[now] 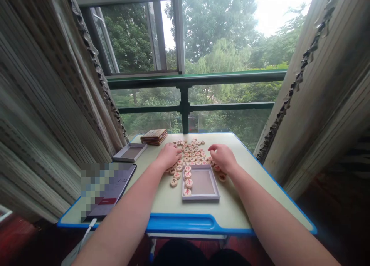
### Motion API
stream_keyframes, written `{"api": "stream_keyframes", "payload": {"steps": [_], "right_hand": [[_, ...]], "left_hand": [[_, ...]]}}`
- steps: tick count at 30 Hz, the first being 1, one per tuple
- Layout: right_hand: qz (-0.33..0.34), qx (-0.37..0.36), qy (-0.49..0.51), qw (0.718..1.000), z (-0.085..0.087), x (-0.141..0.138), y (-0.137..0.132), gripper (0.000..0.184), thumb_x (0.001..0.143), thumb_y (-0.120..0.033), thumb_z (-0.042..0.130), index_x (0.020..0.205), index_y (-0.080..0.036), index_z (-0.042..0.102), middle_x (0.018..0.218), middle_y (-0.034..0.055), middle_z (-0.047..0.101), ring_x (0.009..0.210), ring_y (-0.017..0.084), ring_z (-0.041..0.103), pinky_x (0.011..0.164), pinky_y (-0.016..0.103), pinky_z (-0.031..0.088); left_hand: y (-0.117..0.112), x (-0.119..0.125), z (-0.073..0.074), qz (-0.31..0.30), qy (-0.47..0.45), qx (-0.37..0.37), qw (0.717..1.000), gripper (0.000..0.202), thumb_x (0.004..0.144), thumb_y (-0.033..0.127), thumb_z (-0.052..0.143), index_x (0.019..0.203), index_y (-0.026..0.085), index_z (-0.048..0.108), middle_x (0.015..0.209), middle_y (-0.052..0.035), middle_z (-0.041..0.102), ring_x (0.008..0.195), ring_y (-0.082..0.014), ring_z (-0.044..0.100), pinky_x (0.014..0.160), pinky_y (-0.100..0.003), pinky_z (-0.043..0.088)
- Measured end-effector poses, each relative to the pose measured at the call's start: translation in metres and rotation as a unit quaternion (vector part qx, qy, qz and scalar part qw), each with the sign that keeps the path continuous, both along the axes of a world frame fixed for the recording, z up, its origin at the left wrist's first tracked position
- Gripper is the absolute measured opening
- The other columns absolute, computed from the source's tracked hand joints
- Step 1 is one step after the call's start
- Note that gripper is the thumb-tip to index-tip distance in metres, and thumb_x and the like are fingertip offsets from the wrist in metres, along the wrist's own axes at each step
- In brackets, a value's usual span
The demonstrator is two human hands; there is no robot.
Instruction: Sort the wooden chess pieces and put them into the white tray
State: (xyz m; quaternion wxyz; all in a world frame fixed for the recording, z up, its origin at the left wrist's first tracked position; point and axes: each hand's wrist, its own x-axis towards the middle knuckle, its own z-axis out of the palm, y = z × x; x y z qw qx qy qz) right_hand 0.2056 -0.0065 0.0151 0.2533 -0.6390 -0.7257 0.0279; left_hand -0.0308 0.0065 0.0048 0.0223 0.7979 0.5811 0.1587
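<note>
Round wooden Chinese chess pieces (191,154), marked with red or dark characters, lie loosely grouped on the table. In front of them sits a shallow grey box tray (200,198), with a column of several red-marked pieces (189,183) along its left inner side. My left hand (169,156) rests palm down at the left edge of the group, fingers loosely stretched over some pieces. At the right edge is my right hand (222,157), its fingers bent and apart, with nothing visible between them. Some pieces beside and under both hands are partly hidden.
A second shallow tray (130,152) and a stack of brown flat boxes (154,136) stand at the back left. A tablet (111,194) with a white cable (88,231) lies at the left. The table (245,204) has a blue edge; window and curtains surround it.
</note>
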Motion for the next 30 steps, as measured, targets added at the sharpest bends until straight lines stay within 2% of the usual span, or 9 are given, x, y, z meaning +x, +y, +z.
{"api": "stream_keyframes", "payload": {"steps": [4, 9, 11, 13, 15, 17, 23, 27, 30], "right_hand": [[0.002, -0.003, 0.002, 1.0, -0.004, 0.002, 0.003, 0.03, 0.075, -0.018, 0.044, 0.085, -0.023, 0.072, 0.095, 0.0036, 0.071, 0.092, 0.021, 0.061, 0.078, 0.029, 0.044], [0.004, -0.001, 0.017, 1.0, -0.004, 0.003, 0.003, 0.029, 0.075, -0.017, 0.044, 0.084, -0.022, 0.072, 0.092, 0.0043, 0.071, 0.089, 0.02, 0.061, 0.078, 0.029, 0.043], [0.03, 0.03, 0.031, 0.999, -0.001, -0.001, 0.001, 0.027, 0.076, -0.017, 0.045, 0.084, -0.02, 0.071, 0.092, 0.005, 0.071, 0.089, 0.02, 0.06, 0.079, 0.03, 0.043], [0.084, 0.059, 0.064, 0.993, 0.002, -0.008, -0.005, 0.024, 0.077, -0.02, 0.048, 0.086, -0.019, 0.07, 0.092, 0.0056, 0.07, 0.086, 0.019, 0.06, 0.079, 0.03, 0.044], [0.154, 0.055, 0.118, 0.979, 0.005, -0.016, -0.011, 0.022, 0.079, -0.026, 0.052, 0.09, -0.018, 0.069, 0.091, 0.0055, 0.07, 0.079, 0.016, 0.061, 0.074, 0.028, 0.046], [0.197, 0.029, 0.168, 0.965, 0.007, -0.024, -0.018, 0.024, 0.082, -0.034, 0.053, 0.09, -0.017, 0.068, 0.088, 0.0053, 0.07, 0.073, 0.015, 0.061, 0.069, 0.027, 0.047], [0.216, -0.025, 0.257, 0.942, 0.009, -0.033, -0.028, 0.025, 0.081, -0.037, 0.055, 0.086, -0.017, 0.068, 0.084, 0.0052, 0.071, 0.078, 0.017, 0.063, 0.07, 0.027, 0.047], [0.229, -0.079, 0.32, 0.916, 0.01, -0.034, -0.029, 0.02, 0.077, -0.034, 0.058, 0.082, -0.016, 0.068, 0.081, 0.0045, 0.071, 0.079, 0.017, 0.065, 0.071, 0.027, 0.048], [0.217, -0.099, 0.326, 0.915, 0.011, -0.034, -0.028, 0.018, 0.074, -0.032, 0.061, 0.08, -0.017, 0.068, 0.08, 0.0042, 0.071, 0.078, 0.017, 0.065, 0.072, 0.027, 0.048]], "left_hand": [[-0.001, -0.001, -0.003, 0.0, 0.015, 0.004, 1.0, 0.028, 0.081, 0.04, 0.05, 0.083, 0.023, 0.072, 0.102, -0.01, 0.06, 0.104, -0.0278, 0.049, 0.092, -0.036, 0.04], [0.0, -0.003, 0.0, 0.026, 0.02, -0.001, 0.999, 0.023, 0.075, 0.038, 0.059, 0.085, 0.019, 0.068, 0.099, -0.0091, 0.061, 0.101, -0.0265, 0.051, 0.09, -0.035, 0.04], [0.0, -0.001, 0.004, 0.042, -0.009, 0.015, 0.999, 0.025, 0.072, 0.039, 0.062, 0.085, 0.018, 0.065, 0.095, -0.0087, 0.063, 0.098, -0.0262, 0.052, 0.086, -0.035, 0.042], [-0.003, 0.001, 0.009, 0.041, -0.061, 0.031, 0.997, 0.027, 0.07, 0.042, 0.064, 0.082, 0.017, 0.062, 0.09, -0.0067, 0.064, 0.09, -0.0232, 0.055, 0.08, -0.033, 0.044], [-0.008, 0.005, 0.015, 0.009, -0.101, 0.051, 0.994, 0.029, 0.07, 0.045, 0.064, 0.079, 0.018, 0.059, 0.085, -0.0044, 0.064, 0.082, -0.0194, 0.056, 0.075, -0.031, 0.044], [-0.015, 0.01, 0.019, -0.028, -0.101, 0.094, 0.99, 0.031, 0.071, 0.047, 0.064, 0.076, 0.018, 0.057, 0.084, -0.0048, 0.063, 0.082, -0.0196, 0.055, 0.074, -0.031, 0.043], [-0.028, 0.025, 0.017, -0.128, -0.07, 0.176, 0.973, 0.033, 0.074, 0.05, 0.061, 0.073, 0.018, 0.055, 0.075, -0.0043, 0.06, 0.077, -0.0195, 0.052, 0.071, -0.031, 0.042], [-0.029, 0.031, 0.011, -0.138, -0.054, 0.209, 0.967, 0.032, 0.076, 0.049, 0.059, 0.069, 0.019, 0.053, 0.07, -0.0035, 0.059, 0.073, -0.019, 0.05, 0.068, -0.031, 0.041], [-0.03, 0.032, 0.012, -0.14, -0.05, 0.199, 0.969, 0.032, 0.075, 0.05, 0.059, 0.072, 0.018, 0.054, 0.071, -0.004, 0.06, 0.076, -0.0197, 0.051, 0.068, -0.03, 0.04]]}}
